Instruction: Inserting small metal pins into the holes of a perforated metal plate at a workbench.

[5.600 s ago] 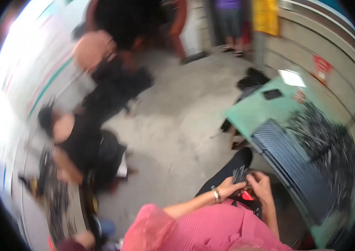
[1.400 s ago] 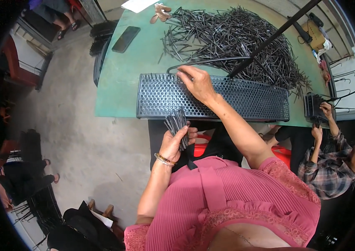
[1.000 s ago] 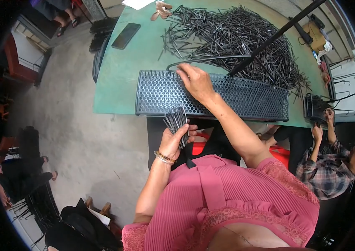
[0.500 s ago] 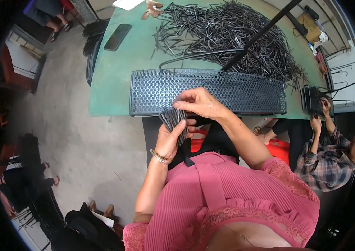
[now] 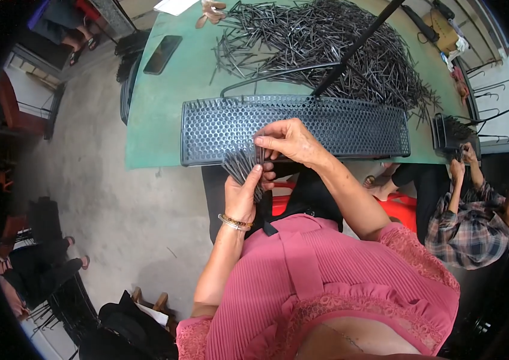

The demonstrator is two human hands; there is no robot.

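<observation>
A bundle of thin dark rods (image 5: 240, 167) is gripped in my left hand (image 5: 243, 195), just off the near edge of the green table. My right hand (image 5: 290, 142) pinches at the top of the bundle, thumb and fingertips on one or more of the rods; how many cannot be made out. Just beyond my hands lies a long metal rack (image 5: 338, 129) full of round holes. A few rods stand upright in holes along its far left edge. Behind it spreads a large heap of loose dark rods (image 5: 326, 48).
A black bar (image 5: 359, 43) slants up over the table (image 5: 152, 141) behind the rack. A phone (image 5: 162, 55) and a glove (image 5: 211, 13) lie at the far left. To the right, a co-worker in a plaid shirt (image 5: 473, 231) handles rods by a smaller rack (image 5: 446, 133).
My right hand has shifted slightly at the bundle's top. The view has moved a little, so the table and rack sit slightly farther left and higher.
</observation>
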